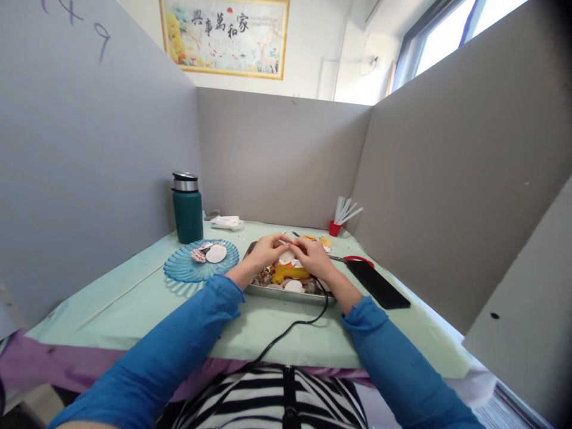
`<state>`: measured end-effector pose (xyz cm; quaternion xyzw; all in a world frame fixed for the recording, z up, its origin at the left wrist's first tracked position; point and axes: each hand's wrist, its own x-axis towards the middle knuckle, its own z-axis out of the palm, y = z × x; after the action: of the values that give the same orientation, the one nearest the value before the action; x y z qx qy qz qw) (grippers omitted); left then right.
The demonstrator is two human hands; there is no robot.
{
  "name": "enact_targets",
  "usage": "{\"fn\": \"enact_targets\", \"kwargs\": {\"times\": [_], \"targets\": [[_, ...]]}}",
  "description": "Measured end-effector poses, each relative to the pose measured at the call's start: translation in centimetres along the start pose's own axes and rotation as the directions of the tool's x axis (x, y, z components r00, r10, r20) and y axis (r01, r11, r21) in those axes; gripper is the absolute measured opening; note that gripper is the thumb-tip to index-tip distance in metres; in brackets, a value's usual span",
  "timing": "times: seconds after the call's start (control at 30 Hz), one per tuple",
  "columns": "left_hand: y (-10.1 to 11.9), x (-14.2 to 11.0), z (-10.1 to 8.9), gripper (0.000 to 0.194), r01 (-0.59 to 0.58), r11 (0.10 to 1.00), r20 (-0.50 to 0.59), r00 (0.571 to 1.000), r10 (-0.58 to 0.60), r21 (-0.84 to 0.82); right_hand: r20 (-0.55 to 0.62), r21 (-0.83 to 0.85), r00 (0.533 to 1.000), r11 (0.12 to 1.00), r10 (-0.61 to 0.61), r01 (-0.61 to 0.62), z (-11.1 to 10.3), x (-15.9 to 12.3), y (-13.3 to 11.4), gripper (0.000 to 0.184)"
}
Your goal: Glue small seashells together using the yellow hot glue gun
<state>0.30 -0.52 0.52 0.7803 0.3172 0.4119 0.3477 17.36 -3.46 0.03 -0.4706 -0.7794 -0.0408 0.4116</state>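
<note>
My left hand (269, 250) and my right hand (311, 255) meet over a metal tray (279, 293), fingertips pinched close together. What they grip between them is too small and covered to make out. A white shell (286, 257) shows right under the fingertips; whether it is held or lies below, I cannot tell. In the tray rests a yellow glue gun (290, 271) with a black cord (290, 326) running toward me. Around it lie many small shells, among them a white round one (294, 286) at the near side.
Left of the tray, a blue scalloped plate (179, 269) carries several shells. Behind it stands a green bottle (187, 215), near a white packet (227, 223). On the right are red-handled scissors (360, 260), a black phone (378, 285) and a red cup (335, 228) of translucent sticks. Grey partitions (286, 155) surround the table.
</note>
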Motion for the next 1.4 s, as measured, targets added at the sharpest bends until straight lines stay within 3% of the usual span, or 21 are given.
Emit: {"fn": "enact_targets", "kwargs": {"times": [0.83,1.4], "targets": [[-0.02,0.12,0.01,0.027,0.035,0.999,-0.034,0.999,-0.035,0.008,0.01,-0.009,1.0,1.0,-0.006,0.006,-0.13,-0.09,-0.18,0.025],[0.23,-0.16,-0.1,0.022,-0.018,1.0,-0.016,1.0,0.018,-0.013,0.038,0.0,0.999,1.0,-0.017,0.017,-0.04,-0.01,0.08,0.024]]}}
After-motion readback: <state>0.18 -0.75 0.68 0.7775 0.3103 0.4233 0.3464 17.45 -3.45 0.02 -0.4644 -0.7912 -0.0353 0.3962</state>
